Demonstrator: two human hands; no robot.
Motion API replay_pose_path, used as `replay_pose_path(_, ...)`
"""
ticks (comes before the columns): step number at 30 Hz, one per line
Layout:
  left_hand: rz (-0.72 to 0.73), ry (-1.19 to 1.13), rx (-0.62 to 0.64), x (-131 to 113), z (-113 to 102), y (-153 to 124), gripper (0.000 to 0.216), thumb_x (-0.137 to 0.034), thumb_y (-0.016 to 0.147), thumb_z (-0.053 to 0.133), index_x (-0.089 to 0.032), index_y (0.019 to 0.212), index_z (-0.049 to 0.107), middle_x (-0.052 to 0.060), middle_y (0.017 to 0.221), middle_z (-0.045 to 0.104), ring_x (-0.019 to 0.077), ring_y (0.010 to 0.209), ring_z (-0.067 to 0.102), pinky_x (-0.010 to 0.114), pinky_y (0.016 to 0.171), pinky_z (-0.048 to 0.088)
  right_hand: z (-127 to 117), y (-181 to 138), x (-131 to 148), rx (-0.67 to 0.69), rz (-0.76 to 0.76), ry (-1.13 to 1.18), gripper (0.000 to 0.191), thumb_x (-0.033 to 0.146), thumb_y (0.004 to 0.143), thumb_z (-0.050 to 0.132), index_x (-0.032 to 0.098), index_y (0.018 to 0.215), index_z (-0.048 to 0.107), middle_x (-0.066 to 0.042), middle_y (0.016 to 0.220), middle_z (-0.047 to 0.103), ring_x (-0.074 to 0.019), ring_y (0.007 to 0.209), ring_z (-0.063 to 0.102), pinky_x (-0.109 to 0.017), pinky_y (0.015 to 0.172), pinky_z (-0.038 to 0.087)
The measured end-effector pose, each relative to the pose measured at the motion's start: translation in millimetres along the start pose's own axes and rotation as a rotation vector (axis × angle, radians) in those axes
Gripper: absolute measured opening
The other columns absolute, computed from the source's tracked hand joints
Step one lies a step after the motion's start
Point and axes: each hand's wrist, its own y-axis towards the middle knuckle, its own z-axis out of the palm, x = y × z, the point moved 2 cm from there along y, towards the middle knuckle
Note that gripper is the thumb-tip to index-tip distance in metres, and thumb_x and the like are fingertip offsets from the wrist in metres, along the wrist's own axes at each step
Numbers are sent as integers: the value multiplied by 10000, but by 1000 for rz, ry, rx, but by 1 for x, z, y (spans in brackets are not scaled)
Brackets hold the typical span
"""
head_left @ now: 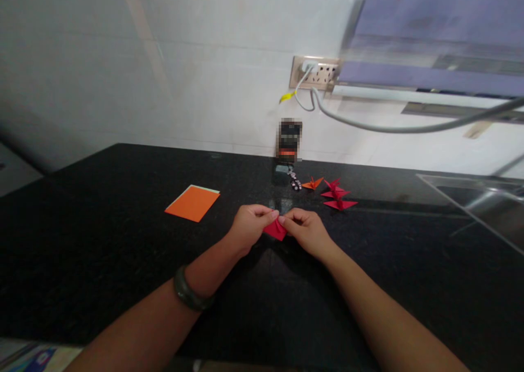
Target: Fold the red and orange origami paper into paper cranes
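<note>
A small piece of red origami paper (278, 229), partly folded, is held between my two hands over the dark countertop. My left hand (252, 227) pinches its upper left part with thumb and fingers. On the other side, my right hand (305, 229) grips the right part the same way, the two thumbs almost meeting. Fingers cover much of the paper, so its full shape is hidden. Beyond my right hand lie several folded paper cranes: an orange crane (313, 184) and red cranes (339, 204) beside it.
A stack of square paper (192, 204), orange on top, lies to the left. A phone (289, 140) leans on the wall with a beaded strap (295, 180) before it. A socket panel (314, 73) with a cable is on the wall; a metal sink (483, 203) is at right.
</note>
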Motion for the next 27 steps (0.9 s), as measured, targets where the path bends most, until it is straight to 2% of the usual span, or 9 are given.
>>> replay_pose_path(6, 63, 23, -56, 0, 1, -1, 160, -259, 570, 681, -113, 635, 671, 16, 551, 628, 101, 491, 516, 219, 491, 386, 0, -1, 3, -3, 2, -19, 206, 297, 721, 564, 158, 569, 559, 25, 512, 515, -95, 502, 458, -213, 510, 359)
replay_pose_path(11, 54, -16, -75, 0, 2, -3, 150, -254, 579, 671, -114, 632, 668, 16, 544, 629, 102, 484, 518, 218, 485, 387, 2, -2, 0, 21, 61, 25, 202, 299, 723, 561, 150, 588, 555, 22, 519, 525, -89, 486, 451, -205, 478, 351)
replay_pose_path(20, 46, -45, -111, -3, -1, -2, 155, -267, 574, 679, -120, 618, 657, 18, 555, 631, 113, 487, 531, 234, 497, 411, 2, -2, 0, 133, 161, 302, 99, 226, 687, 575, 133, 709, 601, 4, 600, 587, -88, 518, 509, -221, 522, 406)
replay_pose_path(24, 54, -44, -112, -2, -3, 0, 176, -291, 578, 677, -121, 618, 654, 17, 552, 629, 115, 491, 532, 237, 507, 414, 1, -3, 2, 211, 234, 451, 141, 224, 650, 608, 130, 755, 616, 3, 658, 612, -77, 547, 521, -221, 567, 424)
replay_pose_path(27, 68, -25, -120, -2, -4, 1, 190, -307, 595, 666, -120, 630, 657, 15, 560, 626, 110, 501, 524, 230, 510, 406, 2, -5, 2, 234, 278, 460, 199, 283, 660, 621, 134, 792, 614, 2, 710, 603, -75, 577, 520, -210, 555, 425)
